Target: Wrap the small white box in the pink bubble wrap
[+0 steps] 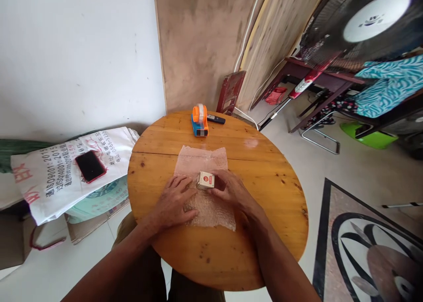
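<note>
A sheet of bubble wrap (211, 211) lies flat on the round wooden table (264, 178). On the middle of it rests a small white box (205, 180) with a red and orange print. My right hand (229, 188) grips the box from its right side, thumb at the near edge and fingers behind. My left hand (176, 200) lies flat with fingers spread on the left part of the bubble wrap, apart from the box.
At the table's far side stands an orange and blue tape dispenser (200, 120), with a dark remote control (216, 119) beside it. A phone (90, 166) lies on a white sack (49, 174) to the left. A standing fan (363, 24) and a seated person (390, 86) are at the right.
</note>
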Demonstrator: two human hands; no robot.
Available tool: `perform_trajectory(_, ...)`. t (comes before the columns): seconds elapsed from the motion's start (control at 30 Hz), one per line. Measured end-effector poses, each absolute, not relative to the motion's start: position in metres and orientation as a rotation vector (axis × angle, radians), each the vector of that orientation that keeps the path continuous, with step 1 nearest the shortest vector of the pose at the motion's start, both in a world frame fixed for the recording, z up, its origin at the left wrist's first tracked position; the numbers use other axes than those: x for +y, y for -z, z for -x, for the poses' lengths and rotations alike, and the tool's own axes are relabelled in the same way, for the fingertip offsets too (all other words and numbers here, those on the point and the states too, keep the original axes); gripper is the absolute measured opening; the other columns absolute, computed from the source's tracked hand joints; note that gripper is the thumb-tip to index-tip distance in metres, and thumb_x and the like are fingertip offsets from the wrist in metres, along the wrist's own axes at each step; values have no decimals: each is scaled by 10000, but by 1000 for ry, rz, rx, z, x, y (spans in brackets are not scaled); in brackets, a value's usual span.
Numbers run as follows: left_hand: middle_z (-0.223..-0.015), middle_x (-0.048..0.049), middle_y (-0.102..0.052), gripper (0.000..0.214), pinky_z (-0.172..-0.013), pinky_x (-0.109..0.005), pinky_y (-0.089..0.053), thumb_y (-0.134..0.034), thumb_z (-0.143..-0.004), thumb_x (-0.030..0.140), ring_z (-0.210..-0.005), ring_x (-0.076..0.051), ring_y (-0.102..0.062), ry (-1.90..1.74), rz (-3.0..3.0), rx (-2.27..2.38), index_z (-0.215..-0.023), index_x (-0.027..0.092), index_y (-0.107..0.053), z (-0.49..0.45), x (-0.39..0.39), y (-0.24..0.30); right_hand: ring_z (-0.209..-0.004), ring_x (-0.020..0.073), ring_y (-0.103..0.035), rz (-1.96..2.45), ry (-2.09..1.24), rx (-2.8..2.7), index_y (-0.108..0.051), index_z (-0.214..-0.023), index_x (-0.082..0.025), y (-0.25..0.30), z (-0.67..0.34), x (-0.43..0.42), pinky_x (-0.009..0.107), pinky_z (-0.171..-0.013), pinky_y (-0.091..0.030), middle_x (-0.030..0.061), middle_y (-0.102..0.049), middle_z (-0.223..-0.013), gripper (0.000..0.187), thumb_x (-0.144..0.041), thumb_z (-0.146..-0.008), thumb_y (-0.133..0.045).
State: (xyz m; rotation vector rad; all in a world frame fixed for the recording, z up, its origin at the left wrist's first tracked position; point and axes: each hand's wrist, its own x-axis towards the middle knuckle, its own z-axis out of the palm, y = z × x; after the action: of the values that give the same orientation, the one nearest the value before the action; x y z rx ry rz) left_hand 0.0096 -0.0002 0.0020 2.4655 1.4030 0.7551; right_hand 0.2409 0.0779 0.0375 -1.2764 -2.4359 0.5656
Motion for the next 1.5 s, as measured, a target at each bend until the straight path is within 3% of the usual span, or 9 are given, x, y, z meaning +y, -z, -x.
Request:
perform_trajectory(0.2, -1380, -127, -534, 428, -1132, -541, -293, -735, -715, 369, -1314, -336, -414, -780, -2485, 1411, -1108, 212, -674, -9, 0, -2, -1104, 277, -610, 1270, -603, -2496, -656, -1158, -229, -42, -237, 76, 410, -937, -426, 76, -689, -1205, 453, -327, -722, -730)
perform_trajectory(0.57, -1395, -123, -523, 415, -1113, -528, -332, -719, -731, 358, -1317, -321, -434, -797, -2486, 1384, -1115, 211, -656, -4, 0, -1, -1139, 281, -587, 1267, -578, -2500, -638, -1200, -238, -41, -234, 75, 415, -942, -425, 86, -678, -1229, 499, -336, -723, -748)
perform_trajectory(0.7, -1357, -129, -547, 377, -1088, -504, -372, -674, -781, 340, -1306, -307, -447, -869, -2489, 1424, -1129, 204, -628, -3, -15, -10, -1075, 255, -618, 1223, -729, -2414, -588, -1268, -211, -41, -238, 76, 386, -909, -459, 93, -689, -1181, 597, -386, -721, -752)
perform_trajectory(0.97, -1242, -87, -617, 389, -1138, -563, -286, -646, -696, 177, -1275, -324, -454, -658, -2567, 1443, -1082, 223, -643, -15, -65, -29, -1091, 211, -624, 1112, -1101, -2092, -593, -1237, -196, -36, -248, 85, 347, -942, -471, 74, -671, -1201, 420, -453, -920, -491)
perform_trajectory(1.13, -1189, -76, -643, 188, -1140, -538, -298, -568, -784, 108, -1244, -290, -481, -710, -2650, 1477, -916, 203, -661, -24, -60, -24, -988, 212, -641, 1113, -1084, -2158, -633, -1164, -191, -34, -246, 85, 339, -863, -493, 71, -690, -1139, 425, -433, -815, -633)
perform_trajectory(1.27, -1142, -64, -661, 169, -1129, -520, -320, -537, -825, 87, -1205, -267, -514, -774, -2657, 1495, -874, 199, -654, -29, -54, -18, -1043, 239, -602, 1150, -861, -2350, -649, -1159, -216, -35, -242, 83, 373, -909, -440, 66, -683, -1154, 496, -420, -718, -749)
perform_trajectory(1.5, -1120, -65, -679, 150, -1114, -498, -349, -521, -854, 86, -1156, -236, -549, -888, -2589, 1491, -841, 188, -630, -30, -53, -18, -1140, 253, -582, 1180, -717, -2467, -651, -1190, -274, -39, -238, 81, 390, -959, -415, 31, -678, -1232, 477, -356, -732, -759)
